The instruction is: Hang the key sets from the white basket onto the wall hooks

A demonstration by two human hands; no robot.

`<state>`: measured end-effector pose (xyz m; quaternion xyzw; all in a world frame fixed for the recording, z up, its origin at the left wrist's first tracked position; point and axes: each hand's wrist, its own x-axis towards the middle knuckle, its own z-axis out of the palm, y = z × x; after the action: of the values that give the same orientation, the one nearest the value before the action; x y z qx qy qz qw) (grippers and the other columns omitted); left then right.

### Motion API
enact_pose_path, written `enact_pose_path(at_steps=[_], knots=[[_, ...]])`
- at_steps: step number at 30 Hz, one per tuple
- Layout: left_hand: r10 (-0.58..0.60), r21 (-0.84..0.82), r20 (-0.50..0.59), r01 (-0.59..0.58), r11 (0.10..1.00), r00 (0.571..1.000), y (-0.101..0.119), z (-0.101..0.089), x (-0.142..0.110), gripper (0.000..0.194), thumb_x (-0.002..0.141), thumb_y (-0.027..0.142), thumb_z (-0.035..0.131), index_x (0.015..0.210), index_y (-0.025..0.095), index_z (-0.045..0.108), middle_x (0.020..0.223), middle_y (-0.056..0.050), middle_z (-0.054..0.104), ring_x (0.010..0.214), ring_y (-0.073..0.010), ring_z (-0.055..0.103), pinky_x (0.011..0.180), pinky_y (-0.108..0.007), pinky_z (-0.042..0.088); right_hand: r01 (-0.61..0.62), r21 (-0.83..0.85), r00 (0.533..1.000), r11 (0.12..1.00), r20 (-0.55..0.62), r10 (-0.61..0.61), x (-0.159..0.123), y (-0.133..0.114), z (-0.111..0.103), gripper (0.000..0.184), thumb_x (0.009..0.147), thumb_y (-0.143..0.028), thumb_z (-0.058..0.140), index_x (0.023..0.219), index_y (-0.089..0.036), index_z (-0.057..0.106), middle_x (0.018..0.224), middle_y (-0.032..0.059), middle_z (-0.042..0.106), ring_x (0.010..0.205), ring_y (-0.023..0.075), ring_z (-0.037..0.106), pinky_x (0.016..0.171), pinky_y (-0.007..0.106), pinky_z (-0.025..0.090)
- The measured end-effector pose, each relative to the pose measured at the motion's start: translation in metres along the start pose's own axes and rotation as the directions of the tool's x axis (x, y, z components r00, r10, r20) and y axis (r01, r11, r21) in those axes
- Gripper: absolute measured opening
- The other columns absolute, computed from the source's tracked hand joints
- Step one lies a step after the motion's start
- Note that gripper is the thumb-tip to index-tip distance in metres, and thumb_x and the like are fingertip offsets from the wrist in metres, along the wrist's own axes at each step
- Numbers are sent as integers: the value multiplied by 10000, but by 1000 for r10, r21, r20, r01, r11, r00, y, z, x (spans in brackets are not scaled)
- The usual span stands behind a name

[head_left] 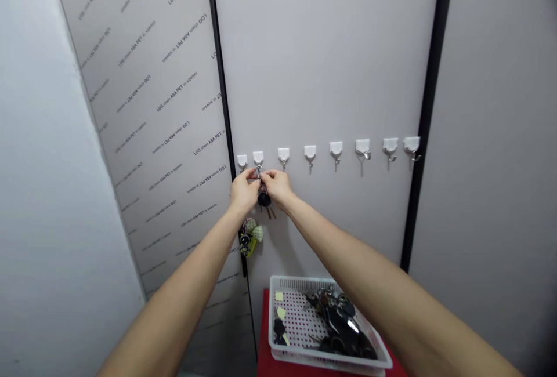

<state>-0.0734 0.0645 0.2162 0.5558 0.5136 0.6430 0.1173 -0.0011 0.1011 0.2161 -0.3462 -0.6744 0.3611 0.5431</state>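
Note:
Both hands meet at the second white adhesive hook [258, 158] from the left. My left hand [244, 192] pinches the metal ring of a bunch of keys [264, 199] from one side, and my right hand [278, 185] pinches it from the other. A black key head and several thin key blades dangle below my fingers. Whether the ring is on the hook's metal part is hard to make out. Below my left hand hangs a keychain [250, 238] with a green checked bow and a yellow-green piece; its upper end is hidden behind the hand.
More white hooks [336, 148] run in a row to the right across the pale cabinet panel [331, 64]. A white plastic basket [273, 322] of keys and small yellow notes stands below on a red surface [263, 336]. Black vertical strips [221, 75] edge the panel.

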Motion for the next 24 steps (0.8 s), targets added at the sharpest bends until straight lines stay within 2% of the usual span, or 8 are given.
enact_pose_path(at_steps=[3, 6, 11, 16, 18, 20, 22, 24], knots=[[-14, 30, 5, 14, 999, 1000, -3, 2, 0, 326, 569, 82, 445, 883, 136, 517, 789, -37, 560, 603, -89, 499, 585, -209, 399, -54, -62, 996, 997, -73, 50, 2, 4, 1, 189, 654, -253, 407, 709, -126, 536, 575, 14, 547, 414, 64, 463, 418, 176, 368], [-18, 37, -11, 18, 999, 1000, -6, 2, -3, 341, 571, 84, 446, 903, 132, 508, 801, -39, 559, 631, -90, 499, 614, -212, 396, -2, -147, 998, 989, -69, -9, -1, 7, -3, 203, 644, -268, 422, 717, -133, 555, 598, 20, 565, 478, 84, 496, 466, 188, 378], [17, 33, -12, -17, 999, 1000, -24, 4, -37, 333, 597, 132, 445, 927, 140, 486, 852, -37, 541, 630, -80, 488, 644, -221, 388, 78, -288, 991, 954, -79, -105, -30, 26, -32, 248, 645, -307, 419, 743, -129, 562, 634, 25, 572, 552, 96, 509, 526, 198, 369], [-5, 154, 272, -39, 987, 962, -62, 29, -111, 277, 608, 153, 435, 875, 152, 509, 846, -39, 531, 690, -102, 471, 686, -233, 363, -44, -409, 982, 912, 150, 115, -98, 92, -76, 233, 655, -281, 404, 715, -125, 566, 586, 19, 569, 509, 90, 494, 504, 194, 355], [-69, 201, 398, -13, 980, 915, -81, 44, -145, 267, 607, 147, 428, 859, 149, 515, 830, -44, 530, 691, -108, 467, 685, -237, 356, -123, -560, 945, 819, 185, 269, -132, 123, -93, 207, 650, -248, 404, 695, -137, 574, 583, 23, 574, 526, 100, 495, 501, 197, 346], [-140, 247, 489, 17, 969, 861, -102, 59, -175, 255, 609, 156, 424, 844, 153, 522, 816, -47, 534, 689, -117, 468, 684, -246, 349, -150, -747, 909, 647, 153, 387, -159, 148, -106, 178, 634, -218, 418, 672, -159, 581, 602, 34, 581, 575, 120, 508, 521, 209, 340], [-212, 293, 555, 50, 955, 804, -121, 70, -196, 243, 603, 164, 430, 823, 162, 533, 807, -48, 543, 679, -125, 473, 684, -254, 342, -127, -868, 886, 481, 118, 448, -177, 163, -114, 168, 615, -184, 433, 688, -166, 583, 671, 61, 589, 651, 150, 519, 555, 227, 339], [-301, 349, 593, 98, 932, 747, -135, 78, -208, 235, 589, 167, 444, 801, 165, 545, 778, -51, 556, 673, -137, 483, 675, -258, 338, -78, -917, 868, 392, 131, 480, -185, 169, -115, 193, 599, -172, 448, 740, -156, 578, 750, 95, 582, 719, 181, 516, 583, 247, 343]])
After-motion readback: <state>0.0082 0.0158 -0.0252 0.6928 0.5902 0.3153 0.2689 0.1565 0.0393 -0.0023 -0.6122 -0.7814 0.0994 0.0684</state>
